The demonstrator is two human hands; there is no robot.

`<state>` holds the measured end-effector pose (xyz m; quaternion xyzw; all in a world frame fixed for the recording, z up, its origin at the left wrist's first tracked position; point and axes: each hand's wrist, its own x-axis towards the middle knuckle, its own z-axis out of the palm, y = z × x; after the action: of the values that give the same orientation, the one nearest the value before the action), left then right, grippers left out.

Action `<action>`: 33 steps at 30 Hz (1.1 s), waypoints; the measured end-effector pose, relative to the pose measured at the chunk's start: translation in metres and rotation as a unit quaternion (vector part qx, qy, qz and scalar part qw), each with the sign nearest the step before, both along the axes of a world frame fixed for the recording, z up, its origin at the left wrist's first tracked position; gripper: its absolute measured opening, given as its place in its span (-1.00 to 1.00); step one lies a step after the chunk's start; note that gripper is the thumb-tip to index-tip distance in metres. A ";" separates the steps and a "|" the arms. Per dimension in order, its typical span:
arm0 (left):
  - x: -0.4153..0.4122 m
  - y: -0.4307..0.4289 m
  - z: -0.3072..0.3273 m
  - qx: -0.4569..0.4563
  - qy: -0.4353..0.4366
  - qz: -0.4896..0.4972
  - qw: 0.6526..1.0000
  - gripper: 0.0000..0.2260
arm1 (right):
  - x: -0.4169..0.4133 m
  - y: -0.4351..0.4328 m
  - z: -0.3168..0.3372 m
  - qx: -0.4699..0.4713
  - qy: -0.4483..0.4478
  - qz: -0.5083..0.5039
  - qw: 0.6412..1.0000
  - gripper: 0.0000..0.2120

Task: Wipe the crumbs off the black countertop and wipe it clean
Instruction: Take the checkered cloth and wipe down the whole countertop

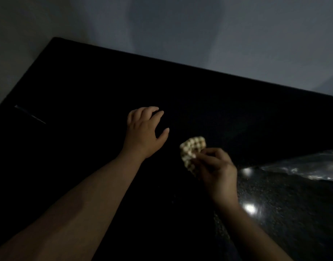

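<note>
The black countertop fills most of the dim head view. My right hand pinches a checkered tan-and-white cloth between thumb and fingers, just above the counter near its middle. My left hand is to the left of the cloth, over or on the dark surface, with its fingers loosely curved and nothing visible in them. Crumbs cannot be made out in the darkness.
A pale wall rises behind the counter's back edge. At the right, a shiny speckled stretch of counter reflects lights, and a crinkled clear plastic bag lies there. A thin bright strip shows at the far left.
</note>
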<state>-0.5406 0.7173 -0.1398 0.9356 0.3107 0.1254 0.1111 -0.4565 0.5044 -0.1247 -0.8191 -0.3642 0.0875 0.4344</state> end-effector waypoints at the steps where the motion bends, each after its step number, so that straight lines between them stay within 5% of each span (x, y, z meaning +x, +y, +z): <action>1: -0.001 -0.001 0.001 -0.011 -0.007 -0.006 1.000 -0.50 | 0.008 0.000 0.000 -0.002 -0.009 -0.019 1.000 -0.76; 9: -0.066 -0.040 0.016 -0.067 -0.085 -0.091 0.990 -0.67 | -0.016 -0.014 -0.007 -0.023 -0.039 -0.056 0.997 -0.75; 17: -0.124 -0.079 0.022 -0.081 -0.064 0.013 0.995 -0.61 | -0.061 -0.037 -0.002 -0.035 0.008 -0.011 0.999 -0.74; 23: -0.150 -0.089 0.015 -0.073 -0.017 -0.014 0.997 -0.56 | -0.033 -0.033 0.002 -0.064 -0.031 -0.084 0.994 -0.79; 33: -0.160 -0.082 0.010 -0.051 0.032 -0.046 0.997 -0.51 | -0.110 -0.077 -0.005 -0.061 -0.011 -0.023 0.998 -0.70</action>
<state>-0.7003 0.6354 -0.1300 0.9456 0.2764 0.0738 0.1547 -0.5660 0.4269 -0.1300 -0.8533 -0.3443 0.0903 0.3810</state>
